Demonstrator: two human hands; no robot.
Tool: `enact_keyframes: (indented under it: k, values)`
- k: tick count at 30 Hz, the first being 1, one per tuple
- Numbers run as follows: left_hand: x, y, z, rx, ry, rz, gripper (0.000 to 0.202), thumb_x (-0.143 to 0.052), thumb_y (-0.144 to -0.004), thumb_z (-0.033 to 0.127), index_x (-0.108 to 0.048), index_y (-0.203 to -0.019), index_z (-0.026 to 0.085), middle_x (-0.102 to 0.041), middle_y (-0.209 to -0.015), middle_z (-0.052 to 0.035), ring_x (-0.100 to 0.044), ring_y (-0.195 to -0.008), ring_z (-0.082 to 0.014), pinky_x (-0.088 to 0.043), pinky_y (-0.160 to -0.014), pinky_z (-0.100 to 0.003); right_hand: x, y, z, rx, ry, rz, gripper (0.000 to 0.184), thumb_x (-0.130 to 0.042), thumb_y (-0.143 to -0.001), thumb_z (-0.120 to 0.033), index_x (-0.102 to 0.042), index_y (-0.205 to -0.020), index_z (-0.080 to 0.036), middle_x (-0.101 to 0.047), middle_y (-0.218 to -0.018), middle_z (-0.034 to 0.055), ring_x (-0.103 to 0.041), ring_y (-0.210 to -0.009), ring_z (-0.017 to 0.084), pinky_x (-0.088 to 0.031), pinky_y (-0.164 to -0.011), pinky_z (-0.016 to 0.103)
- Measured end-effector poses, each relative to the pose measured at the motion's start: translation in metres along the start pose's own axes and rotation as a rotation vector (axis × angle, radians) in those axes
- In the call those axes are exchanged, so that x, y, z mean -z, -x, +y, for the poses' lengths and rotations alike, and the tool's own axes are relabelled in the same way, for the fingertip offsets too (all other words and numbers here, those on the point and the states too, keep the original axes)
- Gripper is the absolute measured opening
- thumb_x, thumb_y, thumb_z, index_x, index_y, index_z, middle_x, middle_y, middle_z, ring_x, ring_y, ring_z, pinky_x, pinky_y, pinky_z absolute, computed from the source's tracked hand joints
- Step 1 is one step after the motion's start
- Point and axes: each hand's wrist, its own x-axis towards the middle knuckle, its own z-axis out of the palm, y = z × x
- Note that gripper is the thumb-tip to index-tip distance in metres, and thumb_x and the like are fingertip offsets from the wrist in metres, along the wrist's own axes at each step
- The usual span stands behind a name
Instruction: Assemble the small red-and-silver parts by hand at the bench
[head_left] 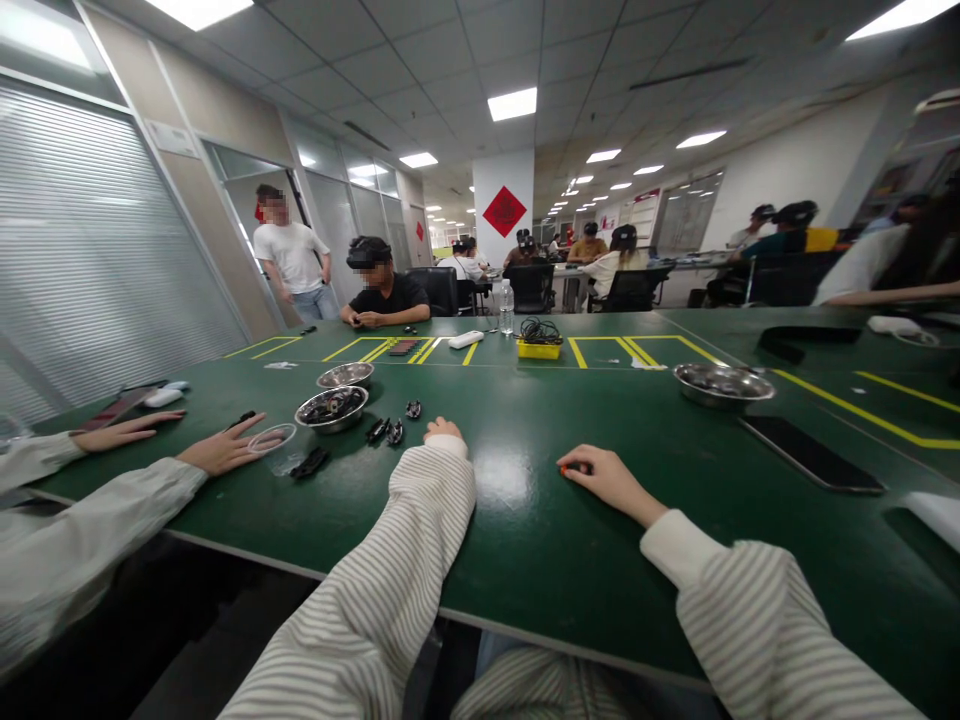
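My right hand [604, 480] rests on the green table [517, 560], its fingers pinched round a small orange-and-black object [576, 467]. The fingers cover most of that object, so its kind does not show. Ahead and to the left, my left hand [445, 429] lies on the table with its fingers curled. Whatever may be inside them is hidden from view. Small black plastic parts [394, 433] and one shiny dark part [413, 409] sit just left of it. Farther left stands a steel bowl [331, 426] filled with dark parts, with a second bowl [345, 370] behind it.
A co-worker's hand [221, 447] touches a clear plastic cup [274, 452] at left, beside a black part [310, 462]. On the right are a steel bowl [724, 397] and a phone [810, 455]. A yellow tray [538, 351] with cables and a bottle [506, 308] stand farther back.
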Motion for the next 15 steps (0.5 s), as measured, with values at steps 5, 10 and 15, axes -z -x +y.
enact_keyframes:
  k: [5, 10, 15]
  values:
    - [-0.005, 0.009, 0.014, -0.339, 0.058, 0.001, 0.024, -0.039, -0.076, 0.017, -0.052, -0.096, 0.016, -0.044, -0.103, -0.0116, -0.041, -0.098, -0.0228, -0.038, -0.079, -0.034, -0.001, 0.001, -0.004, -0.025, -0.033, 0.035, 0.024, -0.048, -0.07, -0.03, -0.063, -0.086, -0.02, -0.062, -0.077, 0.0033, -0.054, -0.063, 0.014, -0.041, -0.06, 0.025]
    - [-0.019, 0.037, 0.039, -0.777, 0.256, 0.076, 0.021, -0.042, -0.075, 0.021, -0.054, -0.093, 0.017, -0.05, -0.092, -0.0063, -0.047, -0.088, -0.0164, -0.038, -0.081, -0.028, -0.003, 0.0, -0.007, -0.071, -0.117, 0.089, 0.025, -0.048, -0.07, -0.03, -0.062, -0.087, -0.019, -0.064, -0.077, 0.0034, -0.056, -0.062, 0.014, -0.044, -0.059, 0.025]
    - [-0.021, 0.061, 0.053, -0.972, 0.399, 0.085, 0.021, -0.044, -0.074, 0.022, -0.054, -0.092, 0.017, -0.053, -0.084, -0.004, -0.05, -0.082, -0.0145, -0.04, -0.076, -0.026, -0.006, -0.001, -0.009, -0.063, -0.223, 0.134, 0.024, -0.051, -0.068, -0.028, -0.06, -0.086, -0.016, -0.064, -0.074, 0.0041, -0.058, -0.065, 0.014, -0.046, -0.06, 0.024]
